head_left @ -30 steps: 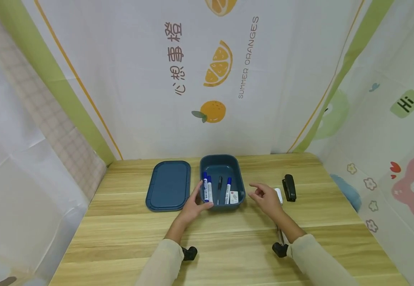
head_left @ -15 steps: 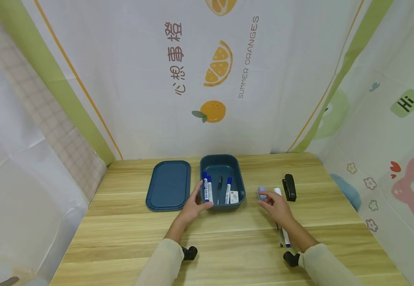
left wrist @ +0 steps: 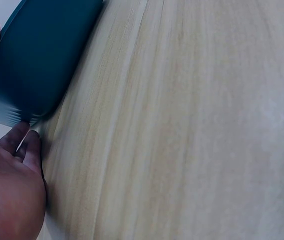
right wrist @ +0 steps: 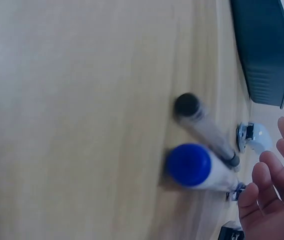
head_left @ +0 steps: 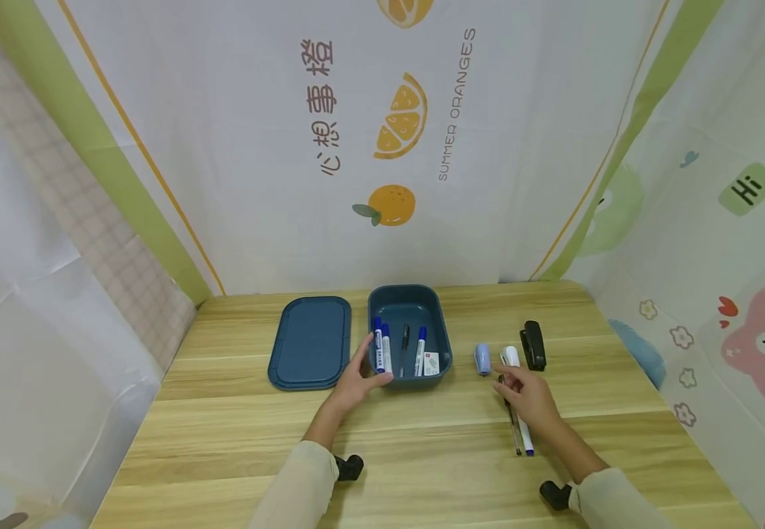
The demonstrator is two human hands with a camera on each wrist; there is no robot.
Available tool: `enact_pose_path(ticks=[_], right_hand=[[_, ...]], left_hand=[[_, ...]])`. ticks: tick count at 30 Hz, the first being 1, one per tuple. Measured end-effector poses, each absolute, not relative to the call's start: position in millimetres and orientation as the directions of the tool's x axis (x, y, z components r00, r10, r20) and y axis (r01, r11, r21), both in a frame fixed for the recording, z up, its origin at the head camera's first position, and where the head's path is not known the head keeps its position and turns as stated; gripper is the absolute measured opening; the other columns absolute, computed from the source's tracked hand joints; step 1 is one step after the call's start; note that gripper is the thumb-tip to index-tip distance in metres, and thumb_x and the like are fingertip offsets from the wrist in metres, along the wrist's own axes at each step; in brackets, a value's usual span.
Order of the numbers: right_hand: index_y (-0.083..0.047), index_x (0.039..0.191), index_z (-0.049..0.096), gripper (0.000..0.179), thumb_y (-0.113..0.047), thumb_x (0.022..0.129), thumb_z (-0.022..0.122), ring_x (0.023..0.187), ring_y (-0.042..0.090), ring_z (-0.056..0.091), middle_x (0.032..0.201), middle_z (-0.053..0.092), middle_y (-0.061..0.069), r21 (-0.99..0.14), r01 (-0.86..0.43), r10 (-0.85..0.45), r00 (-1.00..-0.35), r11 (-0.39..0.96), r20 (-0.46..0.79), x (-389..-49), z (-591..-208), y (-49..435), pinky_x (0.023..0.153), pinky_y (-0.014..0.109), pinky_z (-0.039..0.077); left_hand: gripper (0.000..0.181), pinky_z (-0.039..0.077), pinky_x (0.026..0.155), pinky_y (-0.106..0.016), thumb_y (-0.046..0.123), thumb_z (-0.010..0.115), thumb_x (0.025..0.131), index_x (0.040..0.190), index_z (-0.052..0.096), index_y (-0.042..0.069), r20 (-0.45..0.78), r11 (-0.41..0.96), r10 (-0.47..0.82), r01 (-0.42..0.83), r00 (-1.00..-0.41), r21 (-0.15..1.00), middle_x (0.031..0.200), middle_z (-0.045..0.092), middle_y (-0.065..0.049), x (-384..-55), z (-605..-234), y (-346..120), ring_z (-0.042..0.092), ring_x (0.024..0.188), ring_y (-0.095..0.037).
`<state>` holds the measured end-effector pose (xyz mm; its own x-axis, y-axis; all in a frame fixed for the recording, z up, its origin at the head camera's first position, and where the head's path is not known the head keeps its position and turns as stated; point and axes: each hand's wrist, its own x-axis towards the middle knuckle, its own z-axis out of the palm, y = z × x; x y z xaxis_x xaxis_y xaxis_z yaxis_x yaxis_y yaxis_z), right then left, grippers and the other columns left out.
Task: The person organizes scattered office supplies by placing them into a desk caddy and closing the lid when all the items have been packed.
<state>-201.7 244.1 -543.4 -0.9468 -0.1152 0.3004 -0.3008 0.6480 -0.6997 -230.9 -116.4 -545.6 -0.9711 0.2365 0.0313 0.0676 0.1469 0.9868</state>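
My left hand [head_left: 358, 382] rests at the near left corner of a dark blue plastic box [head_left: 444, 323], thumb at the front rim and fingers along the left side. My right hand [head_left: 533, 400] hovers with relaxed fingers over a ballpoint pen [head_left: 514, 419] and a white marker [head_left: 526, 437] with a blue end. Nothing shows between its fingers in the right wrist view. Beyond the fingertips stand a small light blue stapler [head_left: 482, 359] and a small white one [head_left: 509, 355]. Inside the box lie blue-capped markers [head_left: 420, 353], a black pen [head_left: 405, 344] and a small white packet [head_left: 431, 364].
A black stapler [head_left: 534, 345] lies at the right, past the small white one. The flat blue lid [head_left: 309, 343] lies left of the box. Printed cloth [head_left: 356, 257] hangs behind the wooden table [head_left: 223, 441].
My right hand has set the small light blue stapler down on the table right of the box, let it go and moved right and nearer to me. My left hand stays at the box.
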Motion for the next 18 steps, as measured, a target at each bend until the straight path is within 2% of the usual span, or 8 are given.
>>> enact_pose_path(ticks=[7, 18], right_hand=[[0.002, 0.109, 0.070, 0.028, -0.001, 0.081, 0.077, 0.065, 0.007, 0.047, 0.075, 0.055, -0.003, -0.687, -0.331, -0.111, -0.932, 0.647, 0.344, -196, -548, 251, 0.055, 0.023, 0.042], [-0.002, 0.110, 0.070, 0.030, -0.003, 0.081, 0.078, 0.062, 0.008, 0.047, 0.072, 0.053, -0.004, -0.675, -0.271, -0.086, -0.952, 0.686, 0.295, -192, -552, 262, 0.053, 0.024, 0.042]], left_hand=[[0.094, 0.022, 0.112, -0.052, 0.015, 0.076, 0.086, 0.158, 0.015, 0.017, 0.033, 0.163, 0.235, 0.073, -0.971, 0.984, 0.151, 0.030, -0.026, -232, -547, -116, 0.025, 0.140, -0.041], [0.092, 0.021, 0.113, -0.050, 0.014, 0.075, 0.087, 0.158, 0.016, 0.021, 0.018, 0.157, 0.224, 0.054, -0.974, 0.986, 0.153, 0.027, -0.023, -231, -546, -115, 0.022, 0.142, -0.038]])
